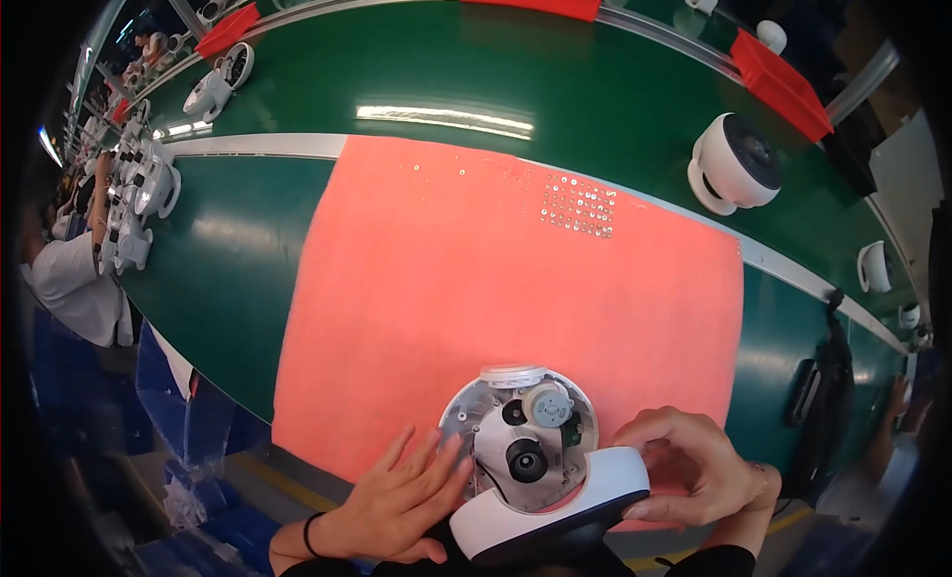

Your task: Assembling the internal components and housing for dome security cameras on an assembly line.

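Note:
At the near edge of the pink mat (426, 289) is a white security camera (607, 480) with its round base (490, 440) opened toward me. Inside the base show a silvery motor (547, 406), a small black gear and a black round part (527, 461). My right hand (694, 468) grips the right end of the camera's white curved shell, thumb below and fingers bent over it. Against the base's left side lies my left hand (402, 498), fingers stretched and spread, fingertips at the rim. The shell's dark underside is partly hidden by the frame's lower edge.
Small screws (578, 205) stand in rows on the mat's far right. Beyond lies a green conveyor (436, 71) with a white camera (734, 166) and an opened one (218, 83). Red bins (781, 81) line its far side. Several camera parts and a person (69, 280) are at left.

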Tool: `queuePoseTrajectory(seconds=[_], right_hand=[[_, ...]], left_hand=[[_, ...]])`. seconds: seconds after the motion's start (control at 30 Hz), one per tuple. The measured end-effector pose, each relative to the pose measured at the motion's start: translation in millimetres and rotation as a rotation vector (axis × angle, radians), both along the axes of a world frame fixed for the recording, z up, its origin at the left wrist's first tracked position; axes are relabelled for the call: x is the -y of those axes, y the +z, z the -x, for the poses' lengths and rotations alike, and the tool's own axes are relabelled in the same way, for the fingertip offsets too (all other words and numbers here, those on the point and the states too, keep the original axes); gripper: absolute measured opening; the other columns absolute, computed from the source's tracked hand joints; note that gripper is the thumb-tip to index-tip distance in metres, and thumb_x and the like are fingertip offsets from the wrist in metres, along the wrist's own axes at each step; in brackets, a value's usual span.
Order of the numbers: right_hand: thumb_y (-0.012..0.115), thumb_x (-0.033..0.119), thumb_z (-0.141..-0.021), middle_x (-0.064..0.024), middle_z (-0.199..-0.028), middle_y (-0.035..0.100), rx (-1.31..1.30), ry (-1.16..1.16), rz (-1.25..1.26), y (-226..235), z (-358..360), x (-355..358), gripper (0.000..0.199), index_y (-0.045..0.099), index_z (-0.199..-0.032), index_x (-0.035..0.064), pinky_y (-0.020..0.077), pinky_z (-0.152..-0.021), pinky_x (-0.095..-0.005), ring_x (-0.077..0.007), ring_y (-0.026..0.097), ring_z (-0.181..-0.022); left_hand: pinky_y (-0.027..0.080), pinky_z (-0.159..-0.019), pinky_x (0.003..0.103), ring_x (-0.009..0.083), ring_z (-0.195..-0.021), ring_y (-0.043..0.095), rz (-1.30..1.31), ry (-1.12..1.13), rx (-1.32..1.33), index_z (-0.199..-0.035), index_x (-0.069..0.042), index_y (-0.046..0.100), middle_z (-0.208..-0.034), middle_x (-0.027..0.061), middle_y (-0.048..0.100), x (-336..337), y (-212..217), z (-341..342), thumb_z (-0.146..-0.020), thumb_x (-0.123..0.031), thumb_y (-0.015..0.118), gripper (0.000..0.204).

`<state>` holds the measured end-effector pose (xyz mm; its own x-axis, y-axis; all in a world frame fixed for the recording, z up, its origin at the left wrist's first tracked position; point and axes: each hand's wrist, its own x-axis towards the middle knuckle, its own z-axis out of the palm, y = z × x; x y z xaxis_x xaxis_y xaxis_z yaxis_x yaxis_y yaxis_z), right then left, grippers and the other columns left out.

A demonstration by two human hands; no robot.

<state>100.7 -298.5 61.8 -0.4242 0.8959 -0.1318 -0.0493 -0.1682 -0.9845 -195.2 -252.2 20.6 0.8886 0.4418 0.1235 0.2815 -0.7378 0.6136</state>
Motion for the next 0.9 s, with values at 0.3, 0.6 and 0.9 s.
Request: queuePoseTrajectory(seconds=[0.3, 0.6, 0.9], right_hand=[[0.062, 0.000, -0.078, -0.0159, -0.108, 0.055, 0.012, -0.049, 0.101, -11.2, 18.0, -0.6, 0.051, 0.035, -0.121, -0.0030, 0.0468, -0.077, -0.0273, -0.0153, 0.056, -0.096], [0.059, 0.002, -0.081, -0.0097, -0.099, 0.052, 0.031, -0.127, 0.207, -14.8, 24.5, -5.2, 0.046, 0.035, -0.121, -0.0021, 0.0493, -0.066, -0.0210, -0.0118, 0.058, -0.088], [0.065, 0.008, -0.077, -0.0086, -0.095, 0.054, 0.103, -0.197, 0.253, -9.0, 25.0, -12.0, 0.046, 0.038, -0.113, -0.0014, 0.0497, -0.062, -0.0210, -0.0114, 0.059, -0.080]], left_hand=[[0.028, -0.094, 0.056, 0.0514, -0.118, 0.031, 0.187, 0.053, -0.012, -0.119, -0.004, 0.053, -0.135, 0.0356, 0.017, -20.8, -11.4, -9.6, -0.086, -0.059, 0.027, 0.070], [0.052, -0.067, 0.032, 0.0324, -0.082, 0.064, 0.227, 0.152, 0.169, -0.111, 0.008, 0.052, -0.107, 0.0279, 0.055, -38.5, -2.5, -6.5, -0.074, -0.048, 0.061, 0.068], [0.050, -0.051, 0.027, 0.0208, -0.058, 0.064, 0.166, 0.168, -0.033, -0.107, 0.005, 0.055, -0.069, 0.0100, 0.063, -45.6, 22.7, -24.2, -0.060, -0.038, 0.079, 0.068]])
